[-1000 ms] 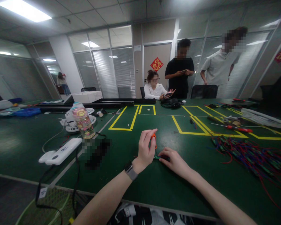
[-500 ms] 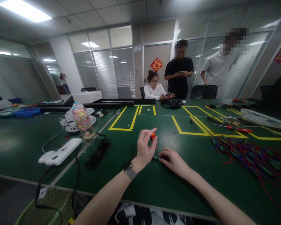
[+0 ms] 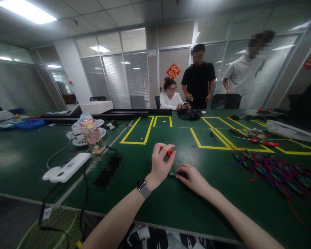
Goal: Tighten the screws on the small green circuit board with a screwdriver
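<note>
Near the middle of the green table, my left hand (image 3: 159, 165) has its thumb and fingers closed around the orange handle of a small screwdriver (image 3: 169, 152). The shaft points down, its tip at a small green circuit board (image 3: 172, 174) on the table. My right hand (image 3: 193, 178) pinches the board's right end between thumb and fingers, resting low against the table. Its fingers cover part of the board. Whatever lies under the screwdriver's tip is too small to make out.
A heap of red and blue wires with green boards (image 3: 277, 173) lies to the right. Beyond it are a red-handled screwdriver (image 3: 264, 142) and yellow tape outlines. At left are a drink bottle (image 3: 92, 136), a white device (image 3: 67, 168) and cables. Several people are across the table (image 3: 140, 166).
My hands, the screwdriver and the board stay nearly in place, with my left fingers shifting slightly at the handle. Across the table, the person in black has lowered their hands.
</note>
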A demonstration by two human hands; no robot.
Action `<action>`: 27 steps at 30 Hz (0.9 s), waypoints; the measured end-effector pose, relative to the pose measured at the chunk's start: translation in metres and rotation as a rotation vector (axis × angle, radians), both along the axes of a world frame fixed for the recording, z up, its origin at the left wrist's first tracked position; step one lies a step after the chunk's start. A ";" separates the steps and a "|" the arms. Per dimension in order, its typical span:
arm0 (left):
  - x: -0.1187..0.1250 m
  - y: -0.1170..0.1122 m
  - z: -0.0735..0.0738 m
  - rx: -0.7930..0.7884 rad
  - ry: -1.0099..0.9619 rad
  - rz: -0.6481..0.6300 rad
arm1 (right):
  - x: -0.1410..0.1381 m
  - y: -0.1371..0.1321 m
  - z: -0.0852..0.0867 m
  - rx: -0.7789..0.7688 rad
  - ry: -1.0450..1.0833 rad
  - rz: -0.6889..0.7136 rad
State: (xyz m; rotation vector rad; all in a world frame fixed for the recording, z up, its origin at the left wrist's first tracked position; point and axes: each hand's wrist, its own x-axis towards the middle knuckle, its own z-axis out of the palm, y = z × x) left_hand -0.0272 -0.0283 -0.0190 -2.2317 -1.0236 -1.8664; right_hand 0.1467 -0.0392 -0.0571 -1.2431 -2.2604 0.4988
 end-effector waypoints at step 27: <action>0.000 -0.001 0.001 -0.009 -0.002 -0.043 | -0.001 -0.002 0.003 -0.007 -0.002 0.000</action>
